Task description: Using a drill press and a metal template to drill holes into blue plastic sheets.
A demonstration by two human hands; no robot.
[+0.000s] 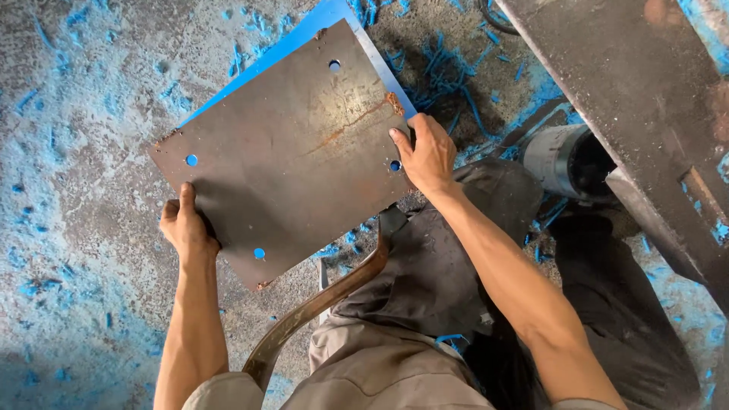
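A square, dark rusty metal plate (281, 156) with a round hole near each corner lies tilted on top of a blue plate (315, 23) of like size, whose edge shows along the top and right. My left hand (186, 224) grips the rusty plate's lower left edge, thumb on top. At the right edge, close to a corner hole, my right hand (427, 152) holds the same plate with its thumb pressed on the surface. Both arms reach forward over my knees.
The concrete floor (83, 152) is strewn with blue shavings and dust. A curved metal bar (319, 304) runs under the plate towards my lap. A heavy steel beam (645, 99) crosses the upper right, with a grey cylinder (558, 159) beneath it.
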